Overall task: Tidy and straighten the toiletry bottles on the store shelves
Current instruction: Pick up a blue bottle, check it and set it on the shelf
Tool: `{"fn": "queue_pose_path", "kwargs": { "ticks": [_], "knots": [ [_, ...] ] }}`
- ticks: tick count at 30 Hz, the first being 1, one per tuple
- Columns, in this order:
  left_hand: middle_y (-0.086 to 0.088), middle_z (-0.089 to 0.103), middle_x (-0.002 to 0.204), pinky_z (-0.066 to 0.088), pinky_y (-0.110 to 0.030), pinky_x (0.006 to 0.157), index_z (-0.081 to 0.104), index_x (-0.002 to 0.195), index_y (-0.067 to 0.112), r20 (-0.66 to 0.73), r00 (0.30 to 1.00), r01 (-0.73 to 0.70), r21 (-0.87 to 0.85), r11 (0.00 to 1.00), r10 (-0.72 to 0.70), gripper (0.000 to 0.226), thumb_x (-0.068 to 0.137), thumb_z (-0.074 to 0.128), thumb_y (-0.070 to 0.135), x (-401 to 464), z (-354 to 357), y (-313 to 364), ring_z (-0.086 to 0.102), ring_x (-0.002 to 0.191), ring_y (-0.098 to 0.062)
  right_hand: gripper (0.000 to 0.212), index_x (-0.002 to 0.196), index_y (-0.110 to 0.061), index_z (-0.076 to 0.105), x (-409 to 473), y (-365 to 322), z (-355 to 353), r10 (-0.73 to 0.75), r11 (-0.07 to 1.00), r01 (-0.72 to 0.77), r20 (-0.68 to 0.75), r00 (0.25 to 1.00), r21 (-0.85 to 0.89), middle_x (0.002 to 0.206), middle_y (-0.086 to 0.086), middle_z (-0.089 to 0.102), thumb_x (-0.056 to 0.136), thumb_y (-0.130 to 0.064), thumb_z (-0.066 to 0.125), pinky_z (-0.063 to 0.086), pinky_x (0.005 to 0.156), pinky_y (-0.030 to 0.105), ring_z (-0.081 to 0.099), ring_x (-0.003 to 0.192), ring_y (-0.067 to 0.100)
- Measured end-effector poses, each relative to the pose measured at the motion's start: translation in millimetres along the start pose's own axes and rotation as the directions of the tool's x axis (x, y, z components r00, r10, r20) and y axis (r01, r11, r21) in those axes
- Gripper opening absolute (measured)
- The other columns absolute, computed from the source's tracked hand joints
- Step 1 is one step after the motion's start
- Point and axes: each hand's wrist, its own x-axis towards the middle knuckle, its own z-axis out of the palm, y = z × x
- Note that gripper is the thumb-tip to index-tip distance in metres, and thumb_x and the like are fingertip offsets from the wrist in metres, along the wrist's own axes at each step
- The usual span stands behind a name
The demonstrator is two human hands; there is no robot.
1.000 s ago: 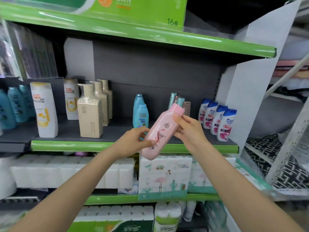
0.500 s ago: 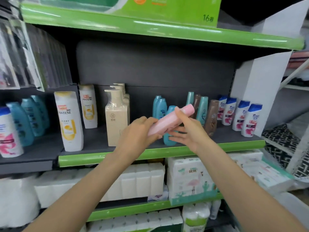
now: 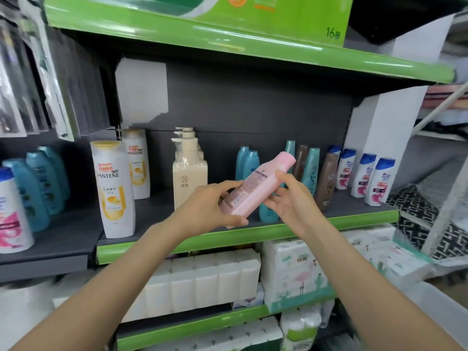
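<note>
A: Where does the head view look from?
B: From the person's head, facing forward and slightly down at the green-edged shelf [image 3: 253,235] straight ahead.
A: How near?
B: Within arm's reach; both forearms stretch in from the bottom edge.

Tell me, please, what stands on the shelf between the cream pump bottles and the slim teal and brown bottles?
In the head view, two blue bottles stand there, partly hidden by the pink bottle held in both hands.

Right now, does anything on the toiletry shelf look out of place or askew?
Only the pink bottle: it is off the shelf, tilted, held by the left hand and right hand, back label showing. The other bottles stand upright.
</note>
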Motion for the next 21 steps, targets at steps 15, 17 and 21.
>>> {"fn": "queue_pose_path", "kwargs": {
  "ticks": [15, 17, 21],
  "knots": [
    [0.005, 0.038, 0.118, 0.038, -0.023, 0.097, 0.03, 0.144, 0.034, -0.255, 0.964, -0.035, 0.149, 0.988, 0.072, 0.083, 0.075, 0.076, 0.027, -21.0, 1.8, -19.2, 0.038, 0.111, -0.011, 0.024, 0.112, -0.007, 0.06, 2.7, 9.4, 3.6, -0.033, 0.997, 0.035, 0.044, 0.999, -0.065, 0.109, 0.013, 0.069, 0.097, -0.023, 0.049, 0.058, 0.08, 0.033, 0.07, 0.095, 0.021],
    [0.007, 0.04, 0.118, 0.034, -0.018, 0.095, 0.032, 0.143, 0.034, -0.254, 0.966, -0.021, 0.103, 0.994, 0.047, 0.082, 0.074, 0.076, 0.026, -20.8, 1.5, -20.4, 0.039, 0.111, -0.01, 0.024, 0.111, -0.008, 0.06, 2.8, 10.2, 4.5, -0.033, 0.996, 0.036, 0.036, 0.999, -0.077, 0.108, 0.013, 0.069, 0.097, -0.024, 0.049, 0.058, 0.08, 0.033, 0.069, 0.095, 0.022],
    [0.012, 0.053, 0.113, 0.035, -0.011, 0.084, 0.049, 0.133, 0.033, -0.269, 0.963, 0.02, -0.057, 0.998, -0.035, 0.068, 0.071, 0.076, 0.026, -21.0, -0.4, -18.6, 0.05, 0.101, -0.005, 0.031, 0.109, -0.011, 0.061, 4.5, 8.9, 8.5, -0.035, 0.981, 0.024, -0.053, 0.998, -0.193, 0.11, 0.013, 0.068, 0.098, -0.035, 0.046, 0.055, 0.087, 0.039, 0.066, 0.101, 0.024]
  ]
}}
